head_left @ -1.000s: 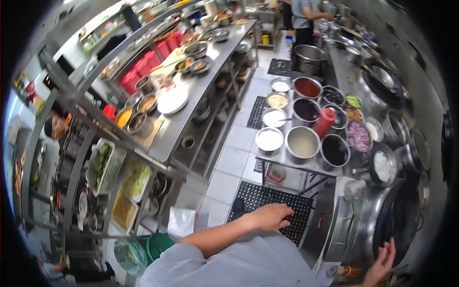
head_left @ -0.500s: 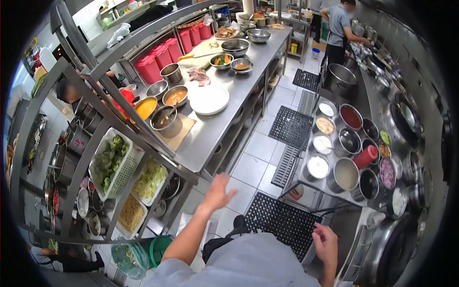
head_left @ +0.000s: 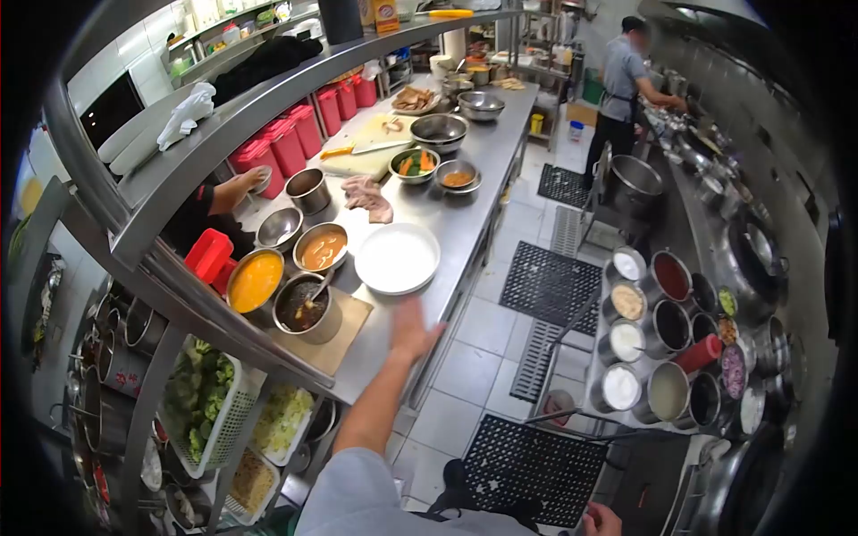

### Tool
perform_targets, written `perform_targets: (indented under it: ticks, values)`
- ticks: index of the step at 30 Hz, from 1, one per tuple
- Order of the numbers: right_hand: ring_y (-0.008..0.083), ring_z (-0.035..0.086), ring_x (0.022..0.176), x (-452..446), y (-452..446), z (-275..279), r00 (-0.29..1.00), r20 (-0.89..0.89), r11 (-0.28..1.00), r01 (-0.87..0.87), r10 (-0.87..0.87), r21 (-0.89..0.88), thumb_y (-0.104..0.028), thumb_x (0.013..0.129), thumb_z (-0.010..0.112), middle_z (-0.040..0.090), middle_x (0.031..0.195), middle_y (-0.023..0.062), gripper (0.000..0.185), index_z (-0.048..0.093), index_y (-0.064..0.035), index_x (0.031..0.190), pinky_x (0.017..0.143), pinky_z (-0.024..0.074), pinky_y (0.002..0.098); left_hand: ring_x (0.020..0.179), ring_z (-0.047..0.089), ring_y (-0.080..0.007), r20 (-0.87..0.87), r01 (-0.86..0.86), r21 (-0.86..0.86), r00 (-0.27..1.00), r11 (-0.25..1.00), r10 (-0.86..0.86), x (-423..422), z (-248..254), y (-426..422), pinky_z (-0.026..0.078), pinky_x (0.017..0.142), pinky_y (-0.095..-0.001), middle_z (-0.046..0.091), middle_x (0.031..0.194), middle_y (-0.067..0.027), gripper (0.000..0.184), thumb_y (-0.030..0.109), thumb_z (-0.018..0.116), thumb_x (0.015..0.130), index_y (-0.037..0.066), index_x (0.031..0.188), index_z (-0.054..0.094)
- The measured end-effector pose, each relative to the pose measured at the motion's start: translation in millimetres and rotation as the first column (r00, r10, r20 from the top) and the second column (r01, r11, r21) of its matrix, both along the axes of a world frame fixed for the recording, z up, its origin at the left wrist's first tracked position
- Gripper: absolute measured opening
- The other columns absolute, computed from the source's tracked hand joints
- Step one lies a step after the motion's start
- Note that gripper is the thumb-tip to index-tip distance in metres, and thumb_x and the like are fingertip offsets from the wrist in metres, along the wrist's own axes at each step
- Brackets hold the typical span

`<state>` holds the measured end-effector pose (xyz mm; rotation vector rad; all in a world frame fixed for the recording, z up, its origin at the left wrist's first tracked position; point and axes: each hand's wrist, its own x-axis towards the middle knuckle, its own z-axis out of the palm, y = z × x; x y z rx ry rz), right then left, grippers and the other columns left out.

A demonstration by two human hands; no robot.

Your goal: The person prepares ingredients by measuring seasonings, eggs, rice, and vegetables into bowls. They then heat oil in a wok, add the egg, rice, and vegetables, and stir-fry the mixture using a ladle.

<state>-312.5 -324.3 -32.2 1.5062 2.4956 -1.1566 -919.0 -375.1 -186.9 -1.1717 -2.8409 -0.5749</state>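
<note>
My left hand (head_left: 414, 332) reaches over the front edge of the steel counter, slightly blurred, thumb spread from the fingers and nothing in it. Just beyond the fingertips sits a white plate (head_left: 398, 259), perhaps one of a stack. Left of it stand a pot of dark sauce with a spoon (head_left: 304, 308), a pot of orange sauce (head_left: 256, 280) and a bowl of light brown sauce (head_left: 322, 248). Raw meat (head_left: 367, 198) lies behind the plate. My right hand (head_left: 601, 520) hangs low at the bottom edge, partly cut off, its fingers loosely bent and apparently holding nothing.
A steel rail (head_left: 295, 85) curves above the counter's left side. Baskets of broccoli (head_left: 210, 402) and cut cabbage (head_left: 281, 422) sit below. On the right, a sauce pot (head_left: 661, 393) stands among several others. A co-worker (head_left: 624, 89) stands far back; another person's hand (head_left: 241, 188) shows behind the counter.
My view has moved closer to the counter. My left hand has gone from over the floor to the counter edge near the plate. My right hand has sunk toward the bottom edge.
</note>
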Motion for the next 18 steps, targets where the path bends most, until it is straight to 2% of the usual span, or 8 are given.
perform_targets:
  ticks: [2,3,4,5,7,10,14,18]
  values:
    - [0.0295,0.069,0.097,4.4,-4.9,-17.5,1.000,0.006,1.000,0.011,-0.011,-0.009,-0.018,0.092,0.064,0.071,0.105,0.0199,0.032,0.065,-0.0021,0.120,0.086,0.0529,0.0381,0.140,0.035,-0.0385,-0.001,0.366,0.022,0.931,0.930,-0.366,46.3,11.7,13.6,0.026,0.117,-0.0487,0.041,0.149,-0.0226,0.085,0.058,0.064,0.086,-0.001,0.142,0.042]
    - [0.0301,0.069,0.098,-3.4,-5.3,-21.8,1.000,0.008,1.000,-0.026,0.026,-0.012,-0.018,0.092,0.064,0.070,0.106,0.0205,0.032,0.065,-0.0021,0.121,0.086,0.0527,0.0384,0.135,0.042,-0.0386,0.378,0.569,0.039,0.753,0.821,-0.539,74.6,23.2,20.3,0.030,0.115,-0.0467,0.046,0.144,-0.0220,0.076,0.056,0.061,0.089,0.000,0.139,0.046]
    - [0.0308,0.069,0.100,-13.3,-5.4,-26.1,0.998,0.012,0.998,-0.061,0.061,-0.013,-0.017,0.092,0.063,0.070,0.108,0.0211,0.033,0.065,-0.0022,0.121,0.087,0.0524,0.0388,0.132,0.046,-0.0374,0.424,0.764,0.012,0.580,0.645,-0.695,110.1,23.7,24.2,0.035,0.113,-0.0457,0.051,0.140,-0.0197,0.066,0.050,0.063,0.090,0.004,0.136,0.051]
    - [0.0314,0.068,0.101,-23.2,-5.1,-27.2,0.995,0.017,0.995,-0.098,0.099,-0.013,-0.017,0.093,0.063,0.069,0.110,0.0217,0.033,0.064,-0.0022,0.122,0.088,0.0521,0.0391,0.131,0.047,-0.0376,0.481,0.849,0.076,0.428,0.523,-0.765,141.9,23.3,22.8,0.036,0.111,-0.0468,0.053,0.138,-0.0181,0.060,0.045,0.065,0.090,0.006,0.134,0.053]
    - [0.0287,0.067,0.081,-51.1,0.4,-24.2,0.994,-0.058,0.995,-0.094,0.093,-0.021,-0.017,0.089,0.064,0.070,0.090,0.0158,0.027,0.068,-0.0005,0.111,0.074,0.0529,0.0387,0.128,0.049,-0.0362,0.334,0.893,0.170,0.346,0.418,-0.876,182.4,35.7,6.0,0.038,0.110,-0.0481,0.055,0.136,-0.0170,0.055,0.039,0.067,0.090,0.005,0.131,0.055]
    - [0.0278,0.068,0.073,-69.7,13.3,-55.4,0.992,-0.127,0.996,-0.037,0.026,-0.086,-0.013,0.081,0.070,0.070,0.085,0.0162,0.027,0.070,-0.0024,0.106,0.067,0.0539,0.0377,0.126,0.051,-0.0352,0.273,0.797,0.300,0.454,0.524,-0.848,171.5,50.8,-25.4,0.038,0.109,-0.0492,0.056,0.133,-0.0185,0.052,0.032,0.070,0.087,0.005,0.129,0.056]
    - [0.0189,0.066,0.065,-83.0,20.9,-112.6,0.991,-0.126,0.994,-0.063,0.051,-0.094,-0.011,0.085,0.067,0.069,0.076,0.0116,0.016,0.070,-0.0003,0.097,0.060,0.0519,0.0322,0.130,0.046,-0.0413,0.125,0.454,0.157,0.872,0.877,-0.473,100.4,69.5,-83.4,0.036,0.111,-0.0497,0.055,0.131,-0.0217,0.058,0.028,0.077,0.080,0.005,0.129,0.056]
    - [0.0183,0.065,0.060,-116.1,26.1,-182.2,0.993,-0.106,0.951,-0.087,0.058,-0.296,-0.013,0.088,0.065,0.068,0.074,0.0117,0.011,0.067,-0.0018,0.091,0.055,0.0501,0.0318,0.132,0.040,-0.0467,0.066,0.263,0.016,0.963,0.965,-0.263,98.8,61.3,-108.4,0.032,0.112,-0.0548,0.047,0.139,-0.0226,0.060,0.031,0.079,0.077,0.007,0.128,0.058]
